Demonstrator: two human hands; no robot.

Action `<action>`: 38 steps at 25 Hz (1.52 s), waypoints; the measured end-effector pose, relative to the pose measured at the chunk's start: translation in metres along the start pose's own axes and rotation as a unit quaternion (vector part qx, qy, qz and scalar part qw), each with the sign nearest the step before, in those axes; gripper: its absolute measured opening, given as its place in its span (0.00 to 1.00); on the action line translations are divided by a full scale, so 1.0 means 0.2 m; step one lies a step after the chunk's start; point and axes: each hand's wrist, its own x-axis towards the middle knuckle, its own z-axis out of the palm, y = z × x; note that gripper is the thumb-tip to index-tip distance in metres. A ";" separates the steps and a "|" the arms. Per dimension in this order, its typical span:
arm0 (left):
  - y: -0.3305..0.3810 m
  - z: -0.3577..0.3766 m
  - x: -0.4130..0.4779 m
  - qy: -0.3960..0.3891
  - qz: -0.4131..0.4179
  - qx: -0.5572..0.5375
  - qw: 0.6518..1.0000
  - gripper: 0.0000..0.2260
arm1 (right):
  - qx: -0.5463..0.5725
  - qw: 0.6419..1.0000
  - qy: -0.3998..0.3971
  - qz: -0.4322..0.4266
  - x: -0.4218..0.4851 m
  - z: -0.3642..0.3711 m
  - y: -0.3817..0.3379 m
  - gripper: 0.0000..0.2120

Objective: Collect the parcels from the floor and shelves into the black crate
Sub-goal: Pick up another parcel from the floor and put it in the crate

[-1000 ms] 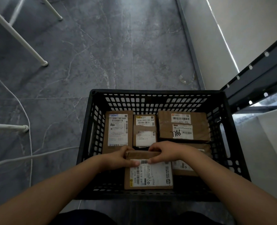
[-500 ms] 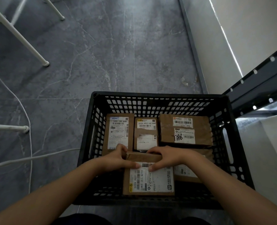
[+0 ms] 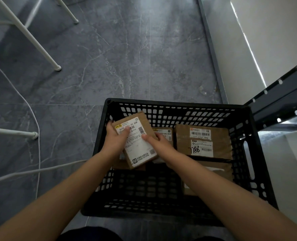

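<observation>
Both hands, left [image 3: 115, 140] and right [image 3: 159, 143], grip a tilted brown cardboard parcel with a white label [image 3: 135, 140] above other parcels in the black slotted plastic crate [image 3: 259, 153].

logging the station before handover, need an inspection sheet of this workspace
surface: grey marbled floor tiles; the black crate stands on them
job's things: held parcel tilted over the crate's rear left; parcel marked 786 flat at rear right; another parcel beside it
clutter: small scrap on the floor by the wall
hands: left hand and right hand each grip a side of the held parcel
cables: white cables on the floor left of the crate
surroundings: white furniture legs, dark shelf frame, pale wall
</observation>
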 end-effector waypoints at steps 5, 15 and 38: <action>-0.03 0.05 0.01 -0.029 -0.025 0.004 0.999 0.30 | 0.104 0.993 0.050 0.008 0.03 0.08 0.04 0.21; -0.12 0.00 0.06 0.034 0.088 0.120 0.988 0.16 | 0.061 0.997 -0.030 -0.031 0.02 0.10 0.08 0.28; -0.13 0.08 0.05 0.120 0.260 0.345 0.894 0.20 | 0.091 0.994 0.055 -0.001 0.05 0.07 0.14 0.24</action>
